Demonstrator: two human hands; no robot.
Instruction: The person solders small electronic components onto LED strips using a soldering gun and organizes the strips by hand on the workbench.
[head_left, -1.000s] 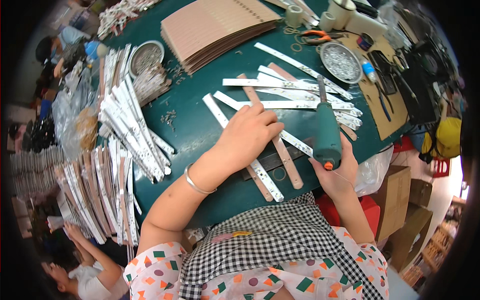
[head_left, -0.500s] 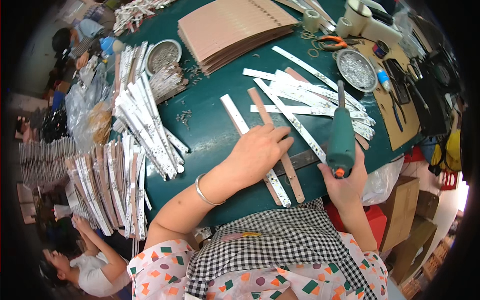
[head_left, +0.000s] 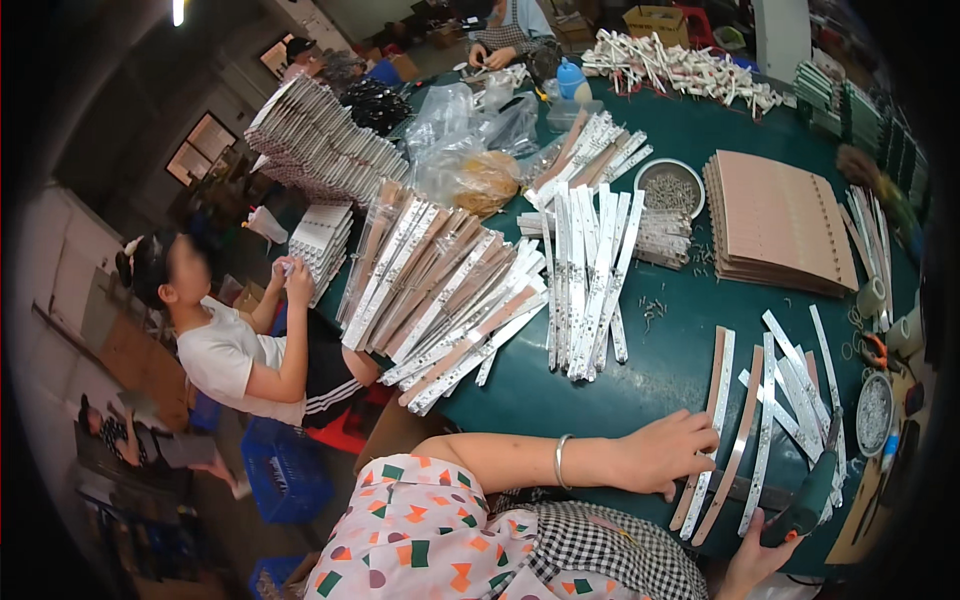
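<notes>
White LED strip (head_left: 722,420) on green table (head_left: 660,375), near right. Left hand (head_left: 665,455) flat, pressing strip end down. Right hand (head_left: 765,545) closed round electric screwdriver (head_left: 810,490). Best keep strip pinned, driver upright.

A single head-worn fisheye looks steeply down, turned leftward, close over the green table (head_left: 640,380), its rim perhaps vignetted.

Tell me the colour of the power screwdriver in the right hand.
Dark green, seen in the head view: the power screwdriver is gripped by the right hand.
</notes>
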